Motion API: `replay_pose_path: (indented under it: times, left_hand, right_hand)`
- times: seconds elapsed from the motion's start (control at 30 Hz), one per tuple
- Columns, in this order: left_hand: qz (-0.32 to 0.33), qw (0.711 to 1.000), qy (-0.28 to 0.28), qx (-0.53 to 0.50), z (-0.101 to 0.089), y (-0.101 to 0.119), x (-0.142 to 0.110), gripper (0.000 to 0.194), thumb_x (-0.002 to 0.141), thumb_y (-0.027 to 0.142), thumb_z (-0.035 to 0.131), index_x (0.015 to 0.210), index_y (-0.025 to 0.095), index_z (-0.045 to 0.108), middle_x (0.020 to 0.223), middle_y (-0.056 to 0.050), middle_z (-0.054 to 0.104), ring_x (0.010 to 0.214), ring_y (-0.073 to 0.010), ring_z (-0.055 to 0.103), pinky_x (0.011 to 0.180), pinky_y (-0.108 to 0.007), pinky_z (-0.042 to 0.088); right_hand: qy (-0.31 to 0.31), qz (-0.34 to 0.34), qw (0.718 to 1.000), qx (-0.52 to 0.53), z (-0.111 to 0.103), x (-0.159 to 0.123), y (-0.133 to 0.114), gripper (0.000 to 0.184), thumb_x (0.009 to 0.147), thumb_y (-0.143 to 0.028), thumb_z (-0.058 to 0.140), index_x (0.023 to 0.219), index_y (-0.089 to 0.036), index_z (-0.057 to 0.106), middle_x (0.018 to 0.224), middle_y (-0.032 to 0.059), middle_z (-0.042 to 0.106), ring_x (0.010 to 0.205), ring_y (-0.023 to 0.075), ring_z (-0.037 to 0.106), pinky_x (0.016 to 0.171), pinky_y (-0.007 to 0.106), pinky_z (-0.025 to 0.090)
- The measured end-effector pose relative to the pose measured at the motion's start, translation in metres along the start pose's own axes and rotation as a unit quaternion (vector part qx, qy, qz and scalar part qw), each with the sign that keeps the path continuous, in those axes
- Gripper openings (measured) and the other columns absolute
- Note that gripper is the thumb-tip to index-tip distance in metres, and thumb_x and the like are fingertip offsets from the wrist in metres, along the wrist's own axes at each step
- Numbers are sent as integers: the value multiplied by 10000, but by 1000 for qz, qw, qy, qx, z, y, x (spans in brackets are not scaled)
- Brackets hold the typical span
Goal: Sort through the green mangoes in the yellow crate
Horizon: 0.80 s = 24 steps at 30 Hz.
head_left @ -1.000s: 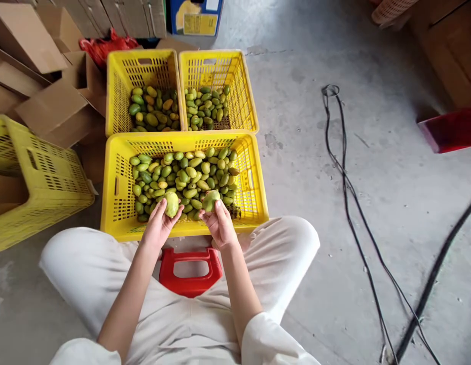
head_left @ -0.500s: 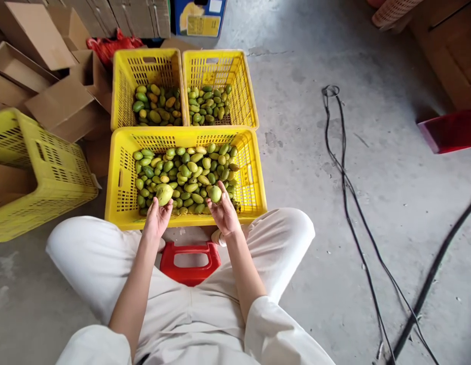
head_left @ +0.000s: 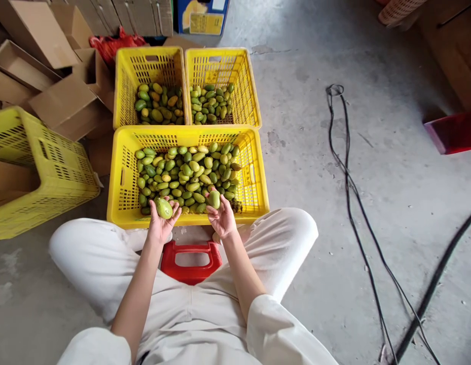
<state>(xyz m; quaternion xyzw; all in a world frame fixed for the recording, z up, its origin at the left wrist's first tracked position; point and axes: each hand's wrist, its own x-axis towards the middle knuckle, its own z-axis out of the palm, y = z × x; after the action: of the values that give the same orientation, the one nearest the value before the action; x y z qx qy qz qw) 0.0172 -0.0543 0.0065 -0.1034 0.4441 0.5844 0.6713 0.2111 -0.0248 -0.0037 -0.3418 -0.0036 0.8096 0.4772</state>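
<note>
A yellow-green mango [head_left: 164,208] rests in my left hand [head_left: 159,226], the fingers curled around its underside. My right hand [head_left: 224,221] grips a smaller green mango [head_left: 214,199] between thumb and fingers. Both hands are above the near rim of a wide yellow crate [head_left: 187,221], where many green and yellowish mangoes [head_left: 185,175] lie. Behind it stand two smaller yellow crates: the left one [head_left: 119,96] and the right one [head_left: 250,96], each with a heap of similar fruit at the bottom.
A red plastic stool [head_left: 191,276] shows between my legs. To the left are a yellow-green crate [head_left: 68,165] and cardboard boxes [head_left: 64,104]. Black cables [head_left: 347,175] lie on the concrete floor at right, near a red bin [head_left: 456,133]. A blue carton [head_left: 203,17] stands at the back.
Both hands have drawn slightly closer to me, each still holding its mango. Both mangoes have turned in the fingers. The whole view has shifted a little.
</note>
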Motion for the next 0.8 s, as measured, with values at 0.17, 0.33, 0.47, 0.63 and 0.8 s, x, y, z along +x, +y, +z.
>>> replay_pose_path:
  times: [0.17,0.33,0.47,0.63,0.8]
  left_hand:
    - [-41,998,-47,17,9,0,-6,310,960,453,537,939,174,672,839,-47,587,589,-87,486,403,-148,390]
    - [-94,990,-89,49,10,1,-12,232,881,297,518,916,137,682,866,-99,629,666,-153,568,509,-246,463]
    - [-64,997,-32,40,7,-3,-10,210,918,263,535,1016,163,692,926,-96,679,768,-161,611,621,-253,508]
    - [-2,999,-2,44,6,-12,0,311,937,498,604,1018,213,699,885,-59,660,700,-125,547,561,-217,446]
    - [-12,999,-38,3,7,-18,3,470,894,692,536,1017,271,703,752,-15,521,690,-129,498,574,-215,454]
  right_hand:
    - [10,-57,998,-26,3,3,5,245,787,-372,767,983,-242,700,1050,-1,725,558,41,466,422,120,409]
    - [18,-36,999,-4,2,4,0,274,869,-430,657,1090,-272,694,812,-18,643,540,71,442,415,144,425]
    - [34,-31,999,5,-9,6,-2,351,835,-584,679,1016,-285,690,798,-9,623,549,86,463,387,154,443]
    - [79,-35,996,-35,-17,4,0,436,780,-609,739,1088,-306,683,883,13,674,685,125,594,507,197,547]
    - [32,-41,998,-46,-7,-1,-2,383,860,-502,651,1199,-324,670,937,-7,692,731,126,605,588,221,545]
